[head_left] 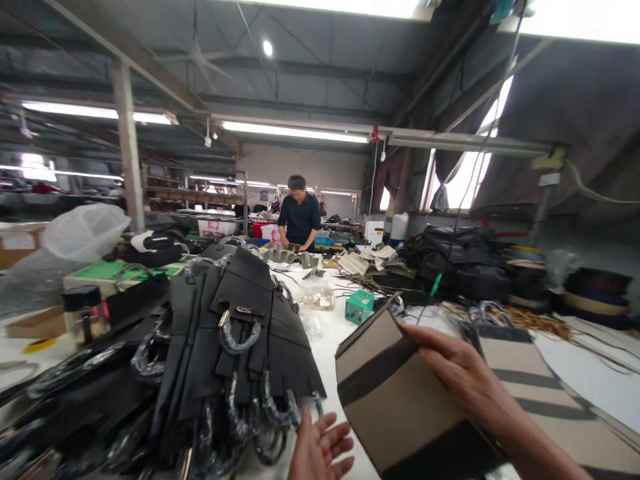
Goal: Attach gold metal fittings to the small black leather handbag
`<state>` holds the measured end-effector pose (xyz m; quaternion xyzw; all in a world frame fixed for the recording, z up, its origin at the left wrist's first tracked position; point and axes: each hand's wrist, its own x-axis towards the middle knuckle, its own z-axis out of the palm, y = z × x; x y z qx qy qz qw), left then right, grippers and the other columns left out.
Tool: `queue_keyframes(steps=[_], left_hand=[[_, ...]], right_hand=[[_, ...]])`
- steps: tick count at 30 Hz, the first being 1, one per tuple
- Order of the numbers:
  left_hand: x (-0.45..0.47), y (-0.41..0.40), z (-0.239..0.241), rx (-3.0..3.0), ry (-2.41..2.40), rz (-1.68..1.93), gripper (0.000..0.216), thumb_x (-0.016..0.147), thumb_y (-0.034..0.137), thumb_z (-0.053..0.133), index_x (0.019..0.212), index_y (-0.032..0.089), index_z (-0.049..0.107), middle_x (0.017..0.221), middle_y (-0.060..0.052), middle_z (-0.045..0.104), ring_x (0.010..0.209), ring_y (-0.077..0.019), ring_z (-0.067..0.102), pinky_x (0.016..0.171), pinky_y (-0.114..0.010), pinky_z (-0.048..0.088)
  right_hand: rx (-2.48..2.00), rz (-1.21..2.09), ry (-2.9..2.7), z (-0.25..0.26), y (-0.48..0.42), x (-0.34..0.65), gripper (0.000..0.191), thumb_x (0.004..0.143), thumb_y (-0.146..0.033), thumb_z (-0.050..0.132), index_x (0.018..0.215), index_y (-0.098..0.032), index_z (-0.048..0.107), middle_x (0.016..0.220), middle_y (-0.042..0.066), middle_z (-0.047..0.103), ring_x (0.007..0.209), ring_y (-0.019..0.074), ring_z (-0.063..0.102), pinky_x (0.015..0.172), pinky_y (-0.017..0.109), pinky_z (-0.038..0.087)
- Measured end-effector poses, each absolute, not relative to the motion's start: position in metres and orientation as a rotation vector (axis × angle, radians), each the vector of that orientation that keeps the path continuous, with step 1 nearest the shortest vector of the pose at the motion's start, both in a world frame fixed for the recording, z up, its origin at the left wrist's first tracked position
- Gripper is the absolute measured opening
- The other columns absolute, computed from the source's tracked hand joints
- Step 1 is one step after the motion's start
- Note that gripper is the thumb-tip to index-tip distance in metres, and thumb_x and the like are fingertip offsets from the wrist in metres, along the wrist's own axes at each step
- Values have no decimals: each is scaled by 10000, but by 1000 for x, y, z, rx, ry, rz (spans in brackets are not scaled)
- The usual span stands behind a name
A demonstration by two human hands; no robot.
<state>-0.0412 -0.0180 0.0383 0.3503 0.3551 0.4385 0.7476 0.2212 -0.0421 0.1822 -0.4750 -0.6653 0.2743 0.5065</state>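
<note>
My right hand (457, 367) grips the upper edge of a beige and black bag panel (400, 407), thumb and fingers closed on it, and the panel hangs tilted above the table. Low in the middle, my left hand (320, 448) is palm up with its fingers apart, holding nothing, just left of that panel. Beside it lies a large pile of black bag panels (200, 333), with handles (240, 335) wrapped in clear plastic. On the right, more beige panels with black stripes (530, 373) lie on the table, partly behind my right forearm.
A small green box (360, 305) with knobs stands mid-table near a clear bag of small parts (317, 298). Across the table a person (299, 217) handles pieces. A dark-lidded jar (85, 313) stands left; black material (450, 260) is heaped back right.
</note>
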Motion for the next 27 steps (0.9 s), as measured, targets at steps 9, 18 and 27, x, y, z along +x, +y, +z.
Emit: queue_keyframes(steps=[9,18,27], left_hand=[[-20,-40,97,797,682,1045,523,767,298,748,1235,187,543,1046,-79,751,988,-253,702,864,-361,518],[-15,-77,98,1084,679,1153,558,745,167,699,1272,183,519,1142,-94,717,1040,-263,674,892,-358,515],[-13,-95,98,1123,703,1013,548,778,326,696,1286,173,561,1225,-134,679,1138,-331,617,948,-419,489]], right_hand=[[-1140,816,-1372,98,-168,241,167,708,-486,728,759,-338,786,845,51,755,833,304,674,794,401,561],[-923,1168,-883,53,-171,208,428,794,-583,632,1042,-250,734,1018,77,742,1025,312,661,914,424,509],[-1103,1065,-1068,42,-162,195,508,798,-541,698,1123,-151,706,1135,133,727,1065,339,663,956,456,523]])
